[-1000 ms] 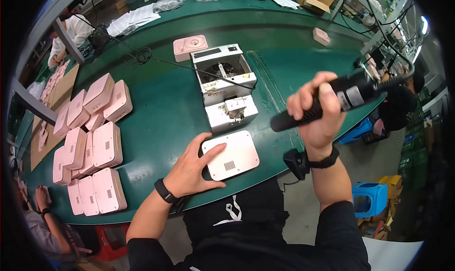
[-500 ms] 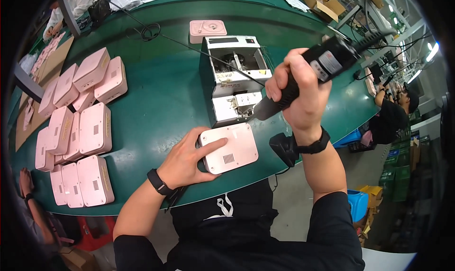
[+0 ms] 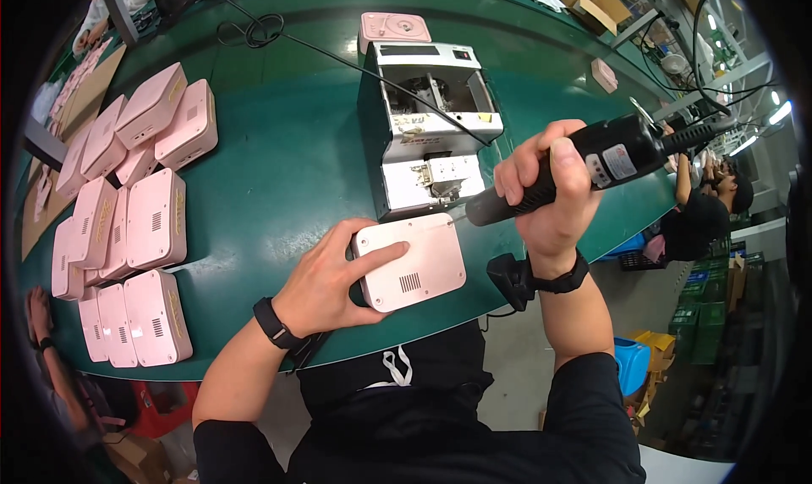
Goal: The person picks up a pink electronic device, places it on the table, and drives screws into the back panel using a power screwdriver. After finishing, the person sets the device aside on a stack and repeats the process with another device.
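My left hand [image 3: 326, 272] grips the left side of a pink plastic box [image 3: 427, 268], its index finger lying across the top and its thumb at the near edge. The box lies with a slotted vent and corner screw holes facing up. In my right hand [image 3: 554, 188] is a black electric screwdriver [image 3: 613, 156], tilted so that its thin bit points left to the box's far right corner. Whether the bit touches the corner hole, I cannot tell. Just beyond the box stands a white and black screw feeder [image 3: 431, 137].
Several pink boxes [image 3: 156, 217] are stacked at the left of the green table [image 3: 279, 154]. Another pink box [image 3: 396, 27] sits behind the feeder. A black cable [image 3: 338, 58] crosses above the feeder. A co-worker [image 3: 698, 200] sits at the right; another person's hand [image 3: 40, 315] rests at the far left.
My right hand has brought the screwdriver down from beside the feeder to the box's far right corner, and the tool lies flatter. My left hand keeps its hold. The whole view has shifted slightly.
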A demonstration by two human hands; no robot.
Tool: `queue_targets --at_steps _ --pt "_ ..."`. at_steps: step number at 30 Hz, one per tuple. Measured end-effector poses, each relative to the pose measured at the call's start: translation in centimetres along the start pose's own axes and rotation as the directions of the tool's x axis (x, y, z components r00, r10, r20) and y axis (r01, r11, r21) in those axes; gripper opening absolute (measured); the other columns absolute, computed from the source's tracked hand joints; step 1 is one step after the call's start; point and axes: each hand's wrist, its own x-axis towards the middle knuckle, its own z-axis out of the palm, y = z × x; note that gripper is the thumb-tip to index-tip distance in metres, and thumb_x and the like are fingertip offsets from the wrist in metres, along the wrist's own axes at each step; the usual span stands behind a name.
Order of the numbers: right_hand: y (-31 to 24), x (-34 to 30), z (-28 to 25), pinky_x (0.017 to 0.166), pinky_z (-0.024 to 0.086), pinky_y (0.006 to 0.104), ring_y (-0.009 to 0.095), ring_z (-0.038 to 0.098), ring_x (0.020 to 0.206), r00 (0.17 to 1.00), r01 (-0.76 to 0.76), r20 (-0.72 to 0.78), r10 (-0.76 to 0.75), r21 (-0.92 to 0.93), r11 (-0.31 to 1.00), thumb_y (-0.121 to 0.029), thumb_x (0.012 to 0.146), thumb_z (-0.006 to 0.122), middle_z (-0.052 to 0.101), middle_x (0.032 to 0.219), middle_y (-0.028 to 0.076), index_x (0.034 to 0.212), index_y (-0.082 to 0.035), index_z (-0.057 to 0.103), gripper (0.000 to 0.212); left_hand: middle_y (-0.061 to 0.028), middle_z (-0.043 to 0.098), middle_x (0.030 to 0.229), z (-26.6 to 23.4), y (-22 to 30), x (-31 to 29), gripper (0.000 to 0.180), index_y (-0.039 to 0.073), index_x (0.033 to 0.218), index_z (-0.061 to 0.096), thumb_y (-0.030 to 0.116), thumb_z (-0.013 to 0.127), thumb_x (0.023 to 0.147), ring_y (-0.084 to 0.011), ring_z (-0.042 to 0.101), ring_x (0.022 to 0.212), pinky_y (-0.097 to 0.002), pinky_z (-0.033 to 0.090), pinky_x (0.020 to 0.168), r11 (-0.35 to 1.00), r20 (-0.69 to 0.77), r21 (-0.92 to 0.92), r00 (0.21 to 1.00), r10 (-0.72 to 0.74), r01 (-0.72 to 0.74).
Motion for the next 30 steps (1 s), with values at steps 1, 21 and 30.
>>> queue_targets --at_steps 1,21,30 --pt "0.0 0.0 0.1 0.050 0.042 0.0339 0.016 0.046 0.048 1.000 -0.001 -0.003 0.001 0.006 1.000 -0.025 0.094 0.052 0.048 0.063 0.007 0.094 -0.006 0.048 0.020 -0.0142 0.049 0.126 0.0 -0.1 0.1 0.082 0.025 0.132 0.061 0.020 0.088 0.055 -0.0341 0.058 0.109 -0.0412 0.053 0.088 1.000 -0.001 -0.002 1.000 0.000 0.000" --pt "-2.6 2.0 2.2 0.047 0.042 0.0331 0.017 0.047 0.047 0.987 0.144 0.065 -0.147 0.050 0.988 -0.016 0.093 0.052 0.050 0.064 0.008 0.097 -0.003 0.048 0.014 -0.0148 0.049 0.125 0.0 0.5 -0.3 0.079 0.026 0.132 0.061 0.025 0.087 0.057 -0.0343 0.057 0.109 -0.0414 0.052 0.090 0.999 -0.010 0.017 1.000 0.030 -0.030" --pt "-2.5 1.1 3.0 0.049 0.043 0.0354 0.017 0.047 0.047 0.988 0.051 0.145 -0.056 0.038 0.998 -0.020 0.095 0.049 0.049 0.063 0.008 0.100 -0.004 0.047 0.017 -0.0138 0.049 0.124 -0.4 0.0 -0.2 0.078 0.026 0.132 0.061 0.025 0.087 0.058 -0.0338 0.057 0.108 -0.0411 0.052 0.091 1.000 -0.002 0.004 1.000 0.020 -0.020"
